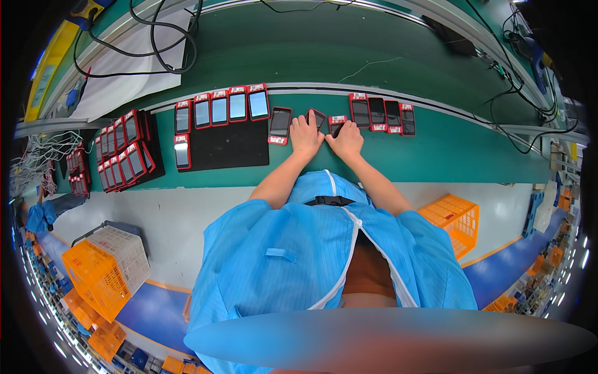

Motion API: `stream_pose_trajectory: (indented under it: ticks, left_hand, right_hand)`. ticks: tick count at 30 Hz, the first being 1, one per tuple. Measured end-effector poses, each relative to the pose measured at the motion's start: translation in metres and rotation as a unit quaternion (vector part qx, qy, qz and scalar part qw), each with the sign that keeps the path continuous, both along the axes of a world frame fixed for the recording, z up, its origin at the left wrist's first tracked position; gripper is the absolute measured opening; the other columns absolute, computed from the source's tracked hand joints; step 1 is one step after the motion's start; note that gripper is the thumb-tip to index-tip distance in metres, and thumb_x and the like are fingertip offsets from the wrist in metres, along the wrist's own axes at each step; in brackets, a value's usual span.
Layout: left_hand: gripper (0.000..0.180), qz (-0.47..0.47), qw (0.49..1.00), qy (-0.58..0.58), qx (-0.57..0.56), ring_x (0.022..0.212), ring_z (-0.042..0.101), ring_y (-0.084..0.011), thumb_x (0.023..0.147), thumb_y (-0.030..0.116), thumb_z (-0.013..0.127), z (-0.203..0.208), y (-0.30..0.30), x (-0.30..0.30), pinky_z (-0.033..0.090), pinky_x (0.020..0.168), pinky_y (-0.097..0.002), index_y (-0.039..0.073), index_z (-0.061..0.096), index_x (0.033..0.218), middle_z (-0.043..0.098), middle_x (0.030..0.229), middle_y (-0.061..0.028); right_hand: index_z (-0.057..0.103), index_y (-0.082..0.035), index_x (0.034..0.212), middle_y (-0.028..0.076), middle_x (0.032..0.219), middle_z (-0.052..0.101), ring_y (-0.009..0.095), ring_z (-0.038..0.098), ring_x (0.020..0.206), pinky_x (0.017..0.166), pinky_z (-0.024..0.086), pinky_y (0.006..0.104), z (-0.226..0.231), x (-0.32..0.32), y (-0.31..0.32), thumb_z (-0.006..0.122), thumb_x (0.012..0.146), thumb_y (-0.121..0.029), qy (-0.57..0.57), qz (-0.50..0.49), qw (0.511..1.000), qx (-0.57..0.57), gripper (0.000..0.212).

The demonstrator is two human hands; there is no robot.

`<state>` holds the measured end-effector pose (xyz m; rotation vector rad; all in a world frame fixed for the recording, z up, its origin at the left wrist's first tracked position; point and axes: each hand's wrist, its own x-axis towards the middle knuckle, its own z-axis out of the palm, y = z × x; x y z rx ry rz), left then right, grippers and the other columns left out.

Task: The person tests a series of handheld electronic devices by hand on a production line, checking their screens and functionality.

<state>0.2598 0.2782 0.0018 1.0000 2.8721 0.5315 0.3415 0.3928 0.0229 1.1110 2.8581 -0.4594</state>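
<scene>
Two red-framed, phone-like handheld devices lie under my hands on the green workbench. My left hand (305,137) reaches over a tilted device (319,118), its thumb and fingers around it; part of it is hidden. Close beside it, my right hand (346,141) grips another device (336,129) with a white label at its top end. The two thumbs nearly meet. Just left of my left hand lies a third device (280,123), dark screen up, its label at the near end.
A black mat (227,149) bears a row of devices (219,110) at left. Further left, more devices (124,149) stand closely packed. A short row (377,115) lies at right. Cables (168,50) hang over the bench. Orange crates (451,218) stand on the floor.
</scene>
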Motion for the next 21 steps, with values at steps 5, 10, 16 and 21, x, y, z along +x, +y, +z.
stream_pose_trajectory:
  ticks: [5,10,16,21]
  left_hand:
    - [0.080,-0.004,1.000,-0.005,0.005,0.102,0.051,-0.0349,0.069,0.030,0.077,-0.0003,-0.0002,-0.0003,0.048,0.084,-0.0453,0.005,0.045,0.138,0.051,0.108,-0.0167]
    - [0.081,0.002,1.000,0.000,-0.005,0.102,0.051,-0.0349,0.069,0.030,0.078,-0.0022,0.0005,-0.0014,0.048,0.085,-0.0449,0.005,0.044,0.138,0.051,0.108,-0.0169]
    - [0.082,0.000,1.000,-0.004,-0.012,0.101,0.051,-0.0339,0.069,0.031,0.078,-0.0010,-0.0004,-0.0010,0.048,0.085,-0.0440,0.006,0.044,0.139,0.052,0.109,-0.0167]
    - [0.083,-0.001,1.000,-0.002,-0.013,0.101,0.051,-0.0336,0.069,0.032,0.078,-0.0016,-0.0010,-0.0011,0.048,0.084,-0.0437,0.006,0.043,0.140,0.051,0.109,-0.0166]
  right_hand:
    - [0.052,0.004,0.105,0.018,0.104,0.058,0.034,0.062,0.098,0.076,0.056,0.0437,0.0000,-0.0002,0.0002,0.080,0.067,-0.045,0.005,0.003,1.000,-0.002,0.068]
    - [0.051,0.004,0.105,0.018,0.103,0.058,0.034,0.062,0.098,0.075,0.056,0.0437,0.0003,-0.0011,0.0004,0.080,0.067,-0.045,0.004,0.005,1.000,0.001,0.068]
    - [0.051,0.004,0.104,0.018,0.102,0.058,0.034,0.063,0.097,0.075,0.056,0.0435,-0.0013,-0.0009,0.0003,0.081,0.067,-0.045,0.004,0.008,1.000,0.006,0.068]
    - [0.052,0.001,0.103,0.017,0.101,0.060,0.034,0.064,0.095,0.075,0.056,0.0439,0.0000,-0.0002,-0.0010,0.081,0.066,-0.046,0.006,0.008,1.000,0.017,0.066]
